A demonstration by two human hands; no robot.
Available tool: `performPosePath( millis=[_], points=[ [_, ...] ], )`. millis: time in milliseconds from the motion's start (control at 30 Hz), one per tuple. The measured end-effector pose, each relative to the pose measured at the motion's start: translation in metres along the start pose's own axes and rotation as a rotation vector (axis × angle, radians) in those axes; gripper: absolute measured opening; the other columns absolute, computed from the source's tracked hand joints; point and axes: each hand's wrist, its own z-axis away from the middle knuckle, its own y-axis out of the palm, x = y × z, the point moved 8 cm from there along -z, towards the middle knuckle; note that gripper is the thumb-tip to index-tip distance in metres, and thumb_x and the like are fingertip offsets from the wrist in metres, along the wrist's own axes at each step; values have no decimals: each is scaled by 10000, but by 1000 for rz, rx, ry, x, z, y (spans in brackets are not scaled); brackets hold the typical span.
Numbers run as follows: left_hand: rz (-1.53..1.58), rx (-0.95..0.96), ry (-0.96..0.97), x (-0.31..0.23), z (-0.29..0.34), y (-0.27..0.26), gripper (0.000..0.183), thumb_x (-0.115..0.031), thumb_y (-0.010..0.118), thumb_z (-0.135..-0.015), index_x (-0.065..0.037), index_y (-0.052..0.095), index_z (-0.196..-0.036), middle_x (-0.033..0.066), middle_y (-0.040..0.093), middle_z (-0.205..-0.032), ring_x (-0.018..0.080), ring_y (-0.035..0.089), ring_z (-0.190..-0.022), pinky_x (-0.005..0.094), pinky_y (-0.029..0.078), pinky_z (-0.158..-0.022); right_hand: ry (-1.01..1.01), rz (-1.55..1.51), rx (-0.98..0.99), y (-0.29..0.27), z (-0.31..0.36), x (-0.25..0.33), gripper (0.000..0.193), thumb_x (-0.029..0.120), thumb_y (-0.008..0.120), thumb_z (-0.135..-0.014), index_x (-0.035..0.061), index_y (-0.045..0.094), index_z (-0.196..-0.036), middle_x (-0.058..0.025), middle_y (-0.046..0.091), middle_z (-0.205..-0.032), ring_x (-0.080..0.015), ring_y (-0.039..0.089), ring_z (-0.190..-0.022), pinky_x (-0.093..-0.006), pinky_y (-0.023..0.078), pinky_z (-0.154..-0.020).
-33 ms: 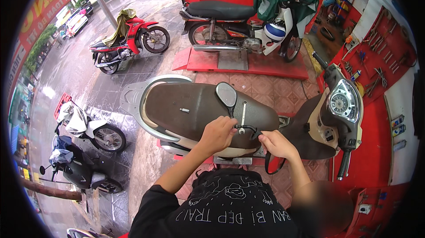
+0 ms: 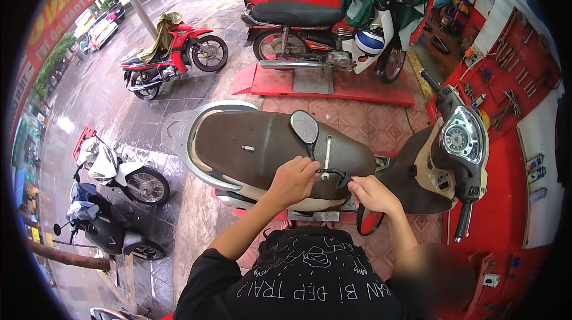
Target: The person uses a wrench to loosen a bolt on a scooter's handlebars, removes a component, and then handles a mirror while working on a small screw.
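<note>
My left hand (image 2: 294,180) is closed round the black stem of a rear-view mirror (image 2: 305,127), whose glass faces up above the scooter seat (image 2: 256,141). A bent black rod (image 2: 331,171) runs from that hand towards my right hand (image 2: 373,193). My right hand pinches a black piece at the rod's end; below it hangs a curved black rim (image 2: 360,220) with red inside, seemingly a second mirror turned edge-on. Beyond my fingers a silver wrench (image 2: 328,153) lies on the brown seat. Farther left on it rests a small silver cylinder (image 2: 248,148).
The scooter's handlebar and dashboard (image 2: 460,135) stand to the right. Behind it, a motorcycle (image 2: 298,34) is on a red lift platform (image 2: 333,87). Tools hang on a red wall board (image 2: 515,64). More motorbikes, including a red one (image 2: 179,52), are parked at left.
</note>
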Motion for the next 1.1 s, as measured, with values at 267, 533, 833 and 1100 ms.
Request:
performPosePath(
  millis=[267,533,833,1100],
  points=[
    [175,-116,-107,12,6,13,157,-129,494,-1041,-17,576,-970,102,509,-737,303,539,-671,414,451,-638,-174,640,-289,-5,7,35,376,326,609,-1042,32,553,-815,-136,643,-665,-289,696,-628,-419,535,-604],
    [1167,558,-980,61,54,89,536,-468,303,-1137,-62,466,-827,-12,371,-597,139,369,-538,329,362,-551,-280,944,-347,-6,11,31,394,424,663,-974,69,558,-842,-116,659,-708,-323,684,-671,-437,540,-638],
    [226,35,-80,-7,0,-2,260,-144,677,-953,-34,573,-1164,165,649,-1048,367,642,-957,438,522,-799,-35,318,-144,-20,17,13,375,320,587,-1042,1,572,-847,-211,608,-664,-447,627,-686,-496,493,-630],
    [133,44,12,-7,6,12,118,-47,643,-938,-25,553,-1011,165,639,-1010,372,603,-803,449,501,-734,-43,232,-144,-6,19,16,370,305,571,-1050,5,563,-834,-225,574,-643,-463,600,-665,-519,460,-613]
  ],
)
